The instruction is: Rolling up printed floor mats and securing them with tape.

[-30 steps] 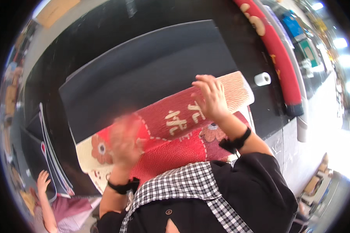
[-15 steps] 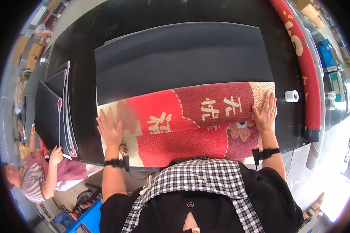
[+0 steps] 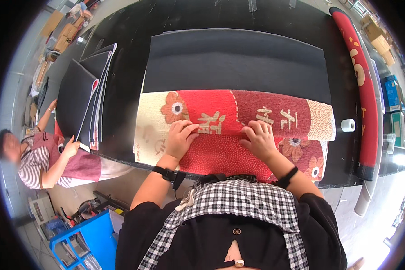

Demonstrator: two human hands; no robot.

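A patterned floor mat (image 3: 220, 153) in red, maroon and cream lies on the black table in front of me. It bears flowers and pale characters, and a ridge or fold runs across its middle. Along that fold, my left hand (image 3: 181, 138) has its fingers curled onto the red part, thumb and fingers close together. To its right, my right hand (image 3: 260, 140) grips the same fold near the maroon part, fingers bent. Beyond the pattern, a wide black backing (image 3: 238, 58) lies flat. What the fingertips hold beneath the fold is partly hidden.
Folded black-backed mats (image 3: 83, 90) stand at the left, where a co-worker (image 3: 40, 157) in a striped top holds them. At the right, a white roll (image 3: 348, 125) sits near a long red rolled mat (image 3: 364, 99). A blue frame (image 3: 90, 243) stands on the floor at lower left.
Both hands have moved inward from the mat's side edges to its middle fold, and their flat fingers have curled. The view has shifted, so the mat appears farther right.
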